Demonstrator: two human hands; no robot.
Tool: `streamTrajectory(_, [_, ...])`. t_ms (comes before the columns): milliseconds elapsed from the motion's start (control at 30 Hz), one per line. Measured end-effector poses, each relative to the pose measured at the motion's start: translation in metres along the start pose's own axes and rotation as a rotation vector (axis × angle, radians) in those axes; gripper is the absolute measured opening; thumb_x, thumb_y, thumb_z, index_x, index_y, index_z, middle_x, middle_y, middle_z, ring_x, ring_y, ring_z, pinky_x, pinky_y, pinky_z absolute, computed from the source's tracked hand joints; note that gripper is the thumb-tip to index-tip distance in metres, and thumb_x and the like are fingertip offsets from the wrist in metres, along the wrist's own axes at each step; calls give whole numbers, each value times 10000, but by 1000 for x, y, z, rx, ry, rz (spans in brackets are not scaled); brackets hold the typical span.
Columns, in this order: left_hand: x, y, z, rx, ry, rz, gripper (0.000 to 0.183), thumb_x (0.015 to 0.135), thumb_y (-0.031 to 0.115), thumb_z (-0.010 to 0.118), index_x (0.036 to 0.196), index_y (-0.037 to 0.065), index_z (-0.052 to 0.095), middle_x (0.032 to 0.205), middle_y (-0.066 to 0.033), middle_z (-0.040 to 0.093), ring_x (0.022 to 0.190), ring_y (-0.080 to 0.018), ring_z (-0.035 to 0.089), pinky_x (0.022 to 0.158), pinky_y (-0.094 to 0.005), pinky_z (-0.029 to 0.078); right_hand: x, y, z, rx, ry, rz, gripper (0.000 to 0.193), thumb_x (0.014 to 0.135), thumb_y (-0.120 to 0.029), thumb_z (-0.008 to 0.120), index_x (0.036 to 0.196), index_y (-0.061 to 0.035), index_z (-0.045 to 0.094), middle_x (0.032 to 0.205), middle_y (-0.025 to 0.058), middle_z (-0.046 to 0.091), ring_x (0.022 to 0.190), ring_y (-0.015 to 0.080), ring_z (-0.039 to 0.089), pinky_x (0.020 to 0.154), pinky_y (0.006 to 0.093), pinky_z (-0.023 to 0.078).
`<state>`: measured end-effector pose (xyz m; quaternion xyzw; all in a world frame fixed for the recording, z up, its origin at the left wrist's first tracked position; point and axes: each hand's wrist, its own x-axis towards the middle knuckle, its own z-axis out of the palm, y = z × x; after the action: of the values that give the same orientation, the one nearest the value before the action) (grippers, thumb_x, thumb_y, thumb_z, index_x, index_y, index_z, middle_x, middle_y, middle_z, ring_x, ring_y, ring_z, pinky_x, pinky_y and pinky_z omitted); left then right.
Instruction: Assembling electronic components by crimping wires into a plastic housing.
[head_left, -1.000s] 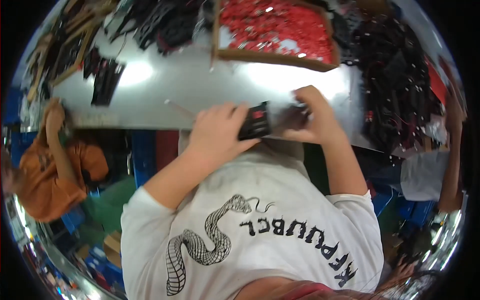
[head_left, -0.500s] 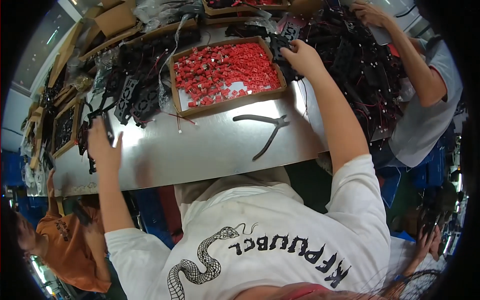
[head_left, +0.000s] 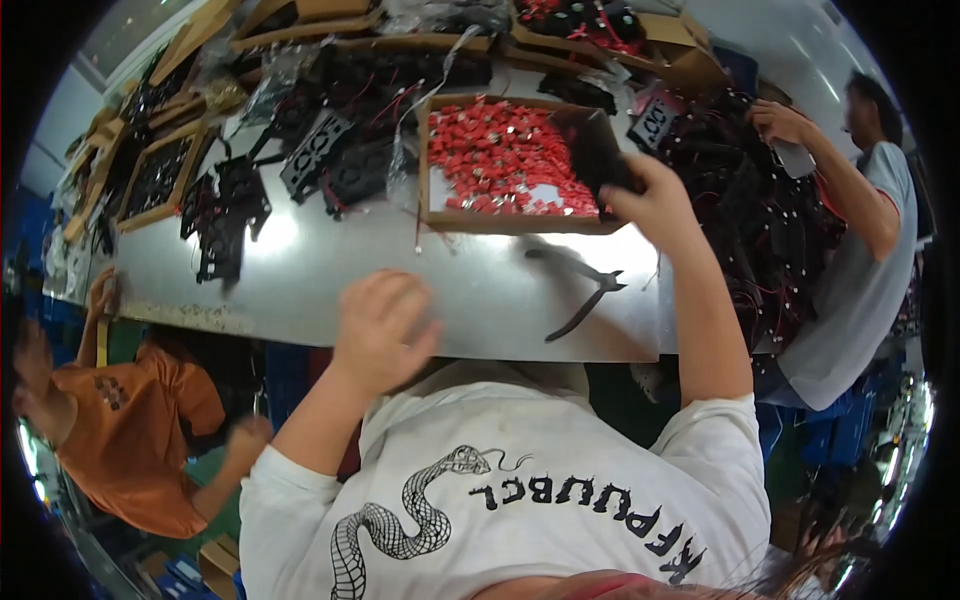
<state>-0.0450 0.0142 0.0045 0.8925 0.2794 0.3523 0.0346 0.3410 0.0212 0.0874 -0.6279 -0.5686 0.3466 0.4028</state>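
My right hand [head_left: 655, 205] grips a black plastic part [head_left: 595, 150] at its near edge, holding it tilted over the right side of a shallow cardboard box [head_left: 520, 226]. Small red parts [head_left: 490, 150], some with shiny metal bits, fill much of that box. My left hand [head_left: 385, 325] hangs over the front edge of the metal table, a little blurred, its thumb apart from its fingers and nothing seen in it. Black-handled pliers [head_left: 595, 290] lie spread on the table between my hands. A small group of black parts [head_left: 228, 215] lies at the left.
Heaps of black parts with red wires [head_left: 720, 190] cover the right side, where a person in grey [head_left: 860, 260] works. More black fan-like parts [head_left: 360, 165] and clear plastic bags lie behind. Open cartons [head_left: 670, 50] line the back. Another person in orange [head_left: 130, 430] is at the left.
My left hand has left the black parts at the left and come back toward me. My right hand has lifted a black part from the right pile and drawn it nearer. The view has shifted.
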Motion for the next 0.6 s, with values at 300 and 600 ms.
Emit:
streamTrajectory(300, [52, 75, 6, -204, -252, 75, 800, 678, 156, 825, 1415, 160, 514, 1418, -178, 525, 1264, -401, 534, 1015, -498, 455, -81, -19, 104, -833, -247, -1131, 267, 710, -226, 759, 974, -187, 734, 935, -4, 630, 750, 188, 575, 663, 347, 421])
streamTrajectory(600, [20, 31, 13, -119, -328, -277, 965, 694, 192, 812, 1525, 60, 342, 1248, -168, 532, 1119, -373, 560, 909, -491, 469, -11, -7, 83, -653, -263, -1025, 442, 685, -180, 876, 1106, -201, 745, 1084, 63, 667, 1013, 298, 632, 868, 438, 518])
